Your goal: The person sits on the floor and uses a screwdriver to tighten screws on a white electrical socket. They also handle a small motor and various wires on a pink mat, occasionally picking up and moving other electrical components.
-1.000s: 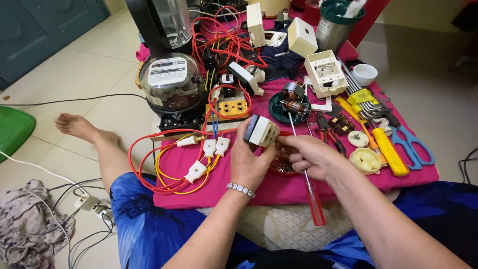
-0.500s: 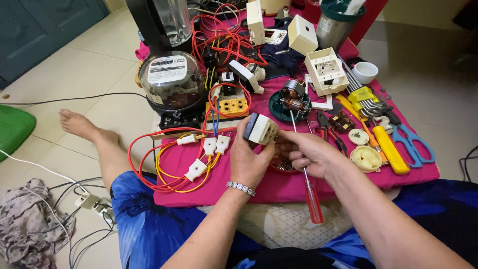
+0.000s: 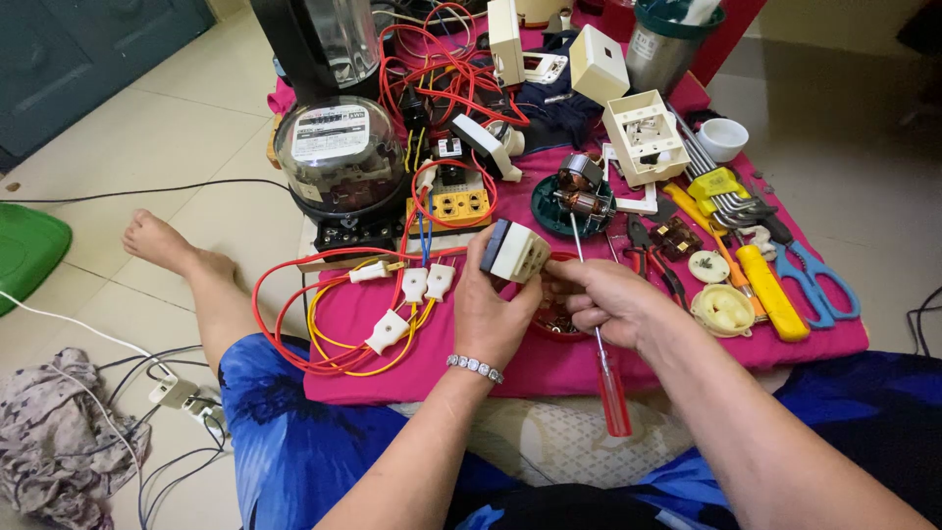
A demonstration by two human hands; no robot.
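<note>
Cream socket block (image 3: 514, 251) between both hands.

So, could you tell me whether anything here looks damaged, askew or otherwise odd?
Nothing looks broken or spilled. The left hand holds a cream socket block tilted; the right hand keeps a red-handled screwdriver pointing back toward the body. Red and yellow wires sprawl over the pink cloth.
</note>
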